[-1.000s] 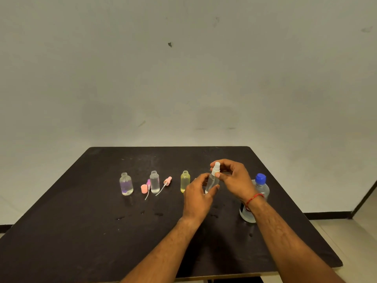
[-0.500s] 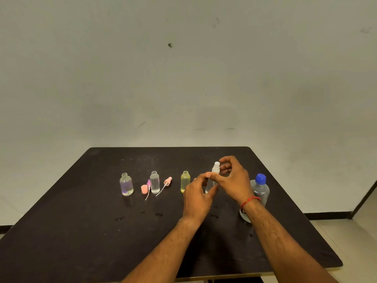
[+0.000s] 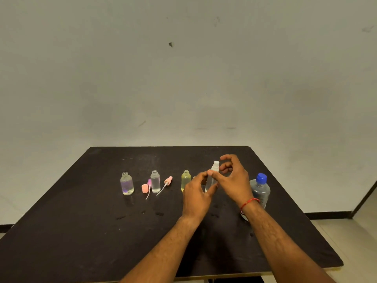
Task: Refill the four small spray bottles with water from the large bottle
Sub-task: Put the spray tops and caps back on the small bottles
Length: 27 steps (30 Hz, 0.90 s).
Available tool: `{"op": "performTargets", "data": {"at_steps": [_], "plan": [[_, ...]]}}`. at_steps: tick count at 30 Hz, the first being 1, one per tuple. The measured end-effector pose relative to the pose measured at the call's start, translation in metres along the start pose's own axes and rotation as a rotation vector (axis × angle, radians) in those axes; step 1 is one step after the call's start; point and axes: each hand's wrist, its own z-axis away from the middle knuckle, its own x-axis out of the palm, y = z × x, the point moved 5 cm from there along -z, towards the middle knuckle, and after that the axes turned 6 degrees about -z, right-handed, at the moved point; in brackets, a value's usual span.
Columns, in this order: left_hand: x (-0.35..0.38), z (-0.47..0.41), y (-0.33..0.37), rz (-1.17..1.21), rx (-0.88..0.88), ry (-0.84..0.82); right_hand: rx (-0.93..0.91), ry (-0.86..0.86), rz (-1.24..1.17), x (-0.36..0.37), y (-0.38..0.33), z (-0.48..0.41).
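Note:
My left hand [image 3: 196, 194] grips the body of a small clear spray bottle [image 3: 210, 181] just above the black table [image 3: 81, 231]. A white spray head [image 3: 216, 164] sits on the bottle. My right hand [image 3: 234, 179] is beside it, thumb touching the bottle's neck, and its fingers are loosely curled and clear of the head. Three small bottles without tops stand in a row to the left: purple-tinted [image 3: 126, 183], clear [image 3: 155, 181] and yellow [image 3: 185, 179]. The large bottle [image 3: 261, 189] with a blue cap stands behind my right wrist.
A pink cap [image 3: 144, 188], a purple spray head with tube [image 3: 149, 185] and a pink spray head with tube [image 3: 167, 181] lie between the open bottles. Small wet drops [image 3: 159, 213] dot the table's middle. The table's right edge drops to the floor.
My right hand's fingers have lifted off the white spray head and spread; only the thumb stays at the neck. My left hand keeps its grip on the bottle.

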Motion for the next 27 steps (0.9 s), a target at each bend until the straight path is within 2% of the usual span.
{"op": "performTargets", "data": {"at_steps": [4,10,16,23,27], "plan": [[0.0009,-0.0022,-0.0006,-0.014,-0.007,-0.024,0.000,-0.076,-0.054,0.0029,0.0002,-0.0015],[-0.0011,-0.0030,0.0037,0.003,0.006,0.004,-0.010,0.004,-0.003,0.0013,-0.0028,0.0002],[-0.0001,-0.0051,0.0003,-0.007,-0.002,-0.021,0.012,-0.087,-0.070,0.0038,-0.0016,-0.0001],[0.0035,-0.0027,0.0008,-0.041,0.004,-0.015,0.012,0.007,0.023,0.0021,-0.0016,0.0001],[0.0040,-0.0033,-0.0036,-0.049,-0.006,-0.024,0.016,-0.055,-0.029,0.0023,-0.0012,-0.0009]]}}
